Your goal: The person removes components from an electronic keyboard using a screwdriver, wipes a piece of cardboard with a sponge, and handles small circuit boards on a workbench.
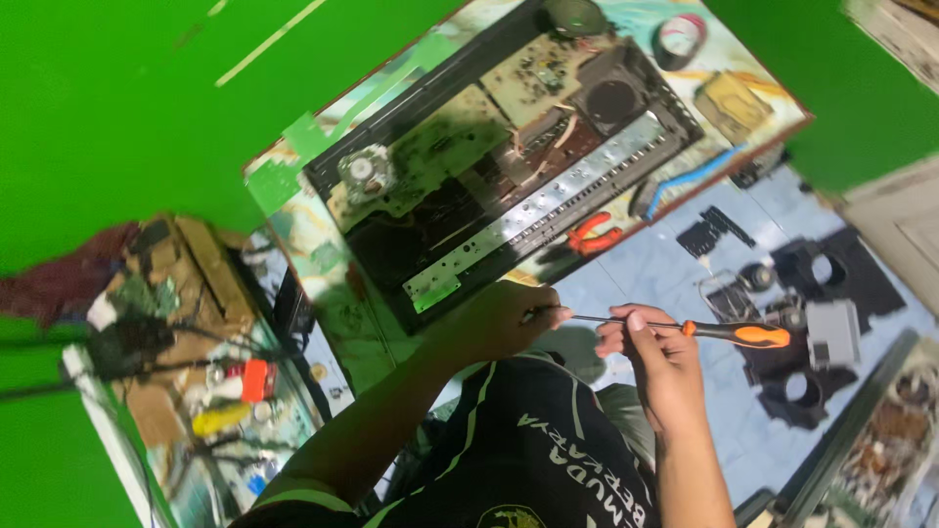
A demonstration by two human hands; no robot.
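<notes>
My right hand (657,364) grips a screwdriver (726,332) with an orange and black handle, its thin metal shaft pointing left. My left hand (501,315) is closed around the tip end of that shaft, just below the front edge of an opened black electronic device (509,161). The device lies on a small painted table (293,166), showing green circuit boards, a round speaker opening and a long perforated metal strip.
Orange-handled pliers (595,235) lie by the device's front edge. A tape roll (679,37) sits at the table's far corner. Black plastic parts (822,274) and a grey box (833,332) are scattered on the pale tiled floor. A cluttered box of tools and wires (186,342) stands at left.
</notes>
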